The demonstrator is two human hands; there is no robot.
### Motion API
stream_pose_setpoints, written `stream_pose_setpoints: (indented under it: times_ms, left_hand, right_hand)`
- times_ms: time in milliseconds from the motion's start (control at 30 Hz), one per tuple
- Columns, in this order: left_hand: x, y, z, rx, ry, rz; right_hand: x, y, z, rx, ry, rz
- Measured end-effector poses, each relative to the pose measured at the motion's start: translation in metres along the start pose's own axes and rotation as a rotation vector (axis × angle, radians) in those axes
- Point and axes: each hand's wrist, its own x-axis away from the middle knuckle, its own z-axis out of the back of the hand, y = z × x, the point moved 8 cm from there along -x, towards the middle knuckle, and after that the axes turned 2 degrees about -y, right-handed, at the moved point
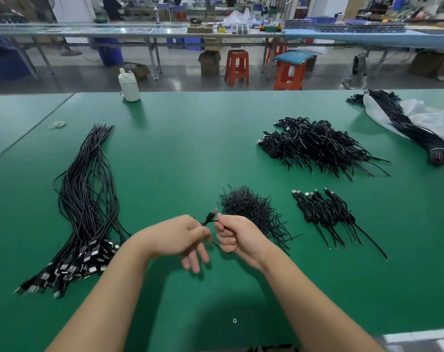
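Black cable point(210, 216) is held low over the green counter point(165, 148), where stock is laid within reach: loose cables point(88, 199) fanned at the left, tied bundles point(317, 146) heaped far right, short ties point(253, 209) just beside. It is pinched by the left hand point(180, 237) and gripped in the curled right hand point(237, 237), apparently for tying. It is thin and folded, with a pale plug pointing upward.

On the worktop point(180, 148), a bundle of long cables point(88, 199) lies at the left. A pile of ties point(251, 209) sits in the middle, with a row of coiled cables point(325, 212) just right of it. Behind that row lies a bigger heap point(314, 143), with a bag point(419, 118) at the far right and a bottle point(129, 86) at the far edge.
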Motion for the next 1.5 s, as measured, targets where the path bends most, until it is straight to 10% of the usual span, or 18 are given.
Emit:
stream_pose_setpoints:
  times_ms: [133, 333, 467, 600, 700, 933, 1067, 1300, 1500]
  left_hand:
    - [-0.008, 0.009, 0.025, 0.406, 0.447, -0.211]
    - [-0.011, 0.020, 0.037, 1.335, 0.516, -0.449]
    - [0.000, 0.032, 0.040, 1.128, 0.298, -0.466]
    - [0.011, 0.033, 0.001, 0.307, -0.109, -0.356]
    - [0.005, 0.020, -0.011, -0.038, -0.103, -0.136]
    - [-0.004, 0.028, 0.027, 0.234, 0.626, -0.273]
    - [-0.011, 0.027, 0.017, 0.749, 0.511, -0.398]
    - [-0.009, 0.041, 0.006, 0.979, 0.491, -0.468]
    - [-0.009, 0.047, -0.002, 1.136, 0.367, -0.466]
  right_hand:
    - [0.003, 0.004, -0.012, 0.071, -0.021, 0.011]
    - [0.004, 0.012, -0.018, 0.182, -0.049, -0.027]
    - [0.008, 0.004, 0.002, 0.241, 0.007, -0.032]
    - [0.009, -0.013, 0.018, 0.297, 0.070, -0.028]
    - [0.007, -0.026, 0.014, 0.295, 0.090, -0.010]
    - [0.014, -0.048, -0.015, 0.440, 0.047, 0.139]
    - [0.019, -0.055, -0.020, 0.736, 0.121, 0.223]
    - [0.021, -0.044, -0.008, 1.000, 0.319, 0.181]
    - [0.024, -0.038, -0.002, 0.707, 0.271, 0.158]
